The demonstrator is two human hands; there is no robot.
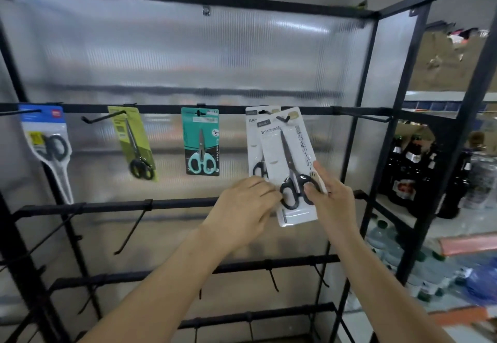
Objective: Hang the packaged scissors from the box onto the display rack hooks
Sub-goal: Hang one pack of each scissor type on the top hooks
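A black metal display rack backed by ribbed translucent plastic sheeting fills the view, with shelves of dark bottles and water bottles off to the right. Along its upper rail hang a blue-carded pack of grey-handled scissors, a yellow-green carded pack and a teal carded pack. On the fourth black hook a white carded pack already hangs, and in front of it sits a tilted white carded pack of black-handled scissors, its hang hole at the hook's tip. The right hand holds this pack's lower right edge in a closed grip, thumb on the front over the handles. The left hand touches the lower left edge with loosely curled fingers; whether it pinches the card I cannot tell. The step in hand looks like seating this pack on the hook. Next, it likely needs sliding back along the hook, squaring against the pack behind, then releasing. The box is out of view.
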